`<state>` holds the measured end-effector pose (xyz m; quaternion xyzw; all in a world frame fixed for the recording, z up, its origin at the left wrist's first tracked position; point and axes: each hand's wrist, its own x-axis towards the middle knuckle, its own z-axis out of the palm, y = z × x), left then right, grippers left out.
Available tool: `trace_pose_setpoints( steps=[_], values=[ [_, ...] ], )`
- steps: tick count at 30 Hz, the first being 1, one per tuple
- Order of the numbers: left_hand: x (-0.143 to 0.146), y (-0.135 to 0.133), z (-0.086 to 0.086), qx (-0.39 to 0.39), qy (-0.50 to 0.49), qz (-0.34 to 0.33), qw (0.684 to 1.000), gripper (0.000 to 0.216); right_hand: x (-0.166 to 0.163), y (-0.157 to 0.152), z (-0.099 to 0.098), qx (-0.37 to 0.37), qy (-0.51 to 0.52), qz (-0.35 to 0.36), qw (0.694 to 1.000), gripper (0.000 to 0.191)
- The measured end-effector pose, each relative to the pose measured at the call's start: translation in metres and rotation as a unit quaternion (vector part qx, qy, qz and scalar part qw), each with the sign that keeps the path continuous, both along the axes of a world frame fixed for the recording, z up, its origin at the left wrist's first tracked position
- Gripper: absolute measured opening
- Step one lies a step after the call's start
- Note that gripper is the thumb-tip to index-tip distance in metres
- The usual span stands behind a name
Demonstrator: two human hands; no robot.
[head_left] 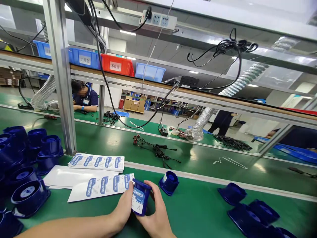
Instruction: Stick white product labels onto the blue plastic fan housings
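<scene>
Between my two hands is a dark blue plastic pump housing (146, 198), tilted a little, with a white and blue printed label (138, 198) on the side facing me. My left hand (123, 206) is closed on its left side, fingers against the label's edge. My right hand (158, 211) wraps the right side, thumb below and fingers over the top. Just left of the hands lies a strip of label stickers (104, 186). A second blue housing (169, 182) stands on the green bench beyond my right hand.
Many blue housings (29, 195) are crowded at the left, and several more (250, 215) lie at the right. More label sheets (99, 162) rest behind the strip. Wired parts (158, 150) lie on the conveyor behind. A metal post (59, 76) rises at left; another person (85, 97) sits beyond.
</scene>
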<state>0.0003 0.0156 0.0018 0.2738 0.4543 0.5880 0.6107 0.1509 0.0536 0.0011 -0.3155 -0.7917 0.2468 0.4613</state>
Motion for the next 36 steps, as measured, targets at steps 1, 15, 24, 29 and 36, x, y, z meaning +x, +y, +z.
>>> trace_pose_setpoints(
  steps=[1,15,24,29,36],
  values=[
    [-0.002,-0.001,0.000,0.001,0.037,0.019,0.999,0.089,-0.001,-0.001,0.000,0.027,-0.020,-0.005,0.999,0.087],
    [-0.003,-0.017,0.000,0.116,0.331,-0.025,0.936,0.070,0.001,-0.010,0.017,0.122,-0.070,-0.015,0.990,0.080],
    [-0.007,-0.016,0.015,0.162,0.346,-0.111,0.917,0.061,0.010,-0.006,0.021,0.082,-0.066,-0.009,0.994,0.090],
    [-0.016,-0.016,0.010,0.157,0.341,-0.162,0.912,0.076,0.019,0.002,0.023,0.051,-0.055,0.009,0.997,0.098],
    [-0.019,-0.002,-0.014,0.100,0.152,-0.125,0.975,0.085,0.021,0.013,0.025,0.089,-0.044,0.027,0.995,0.091]
  ],
)
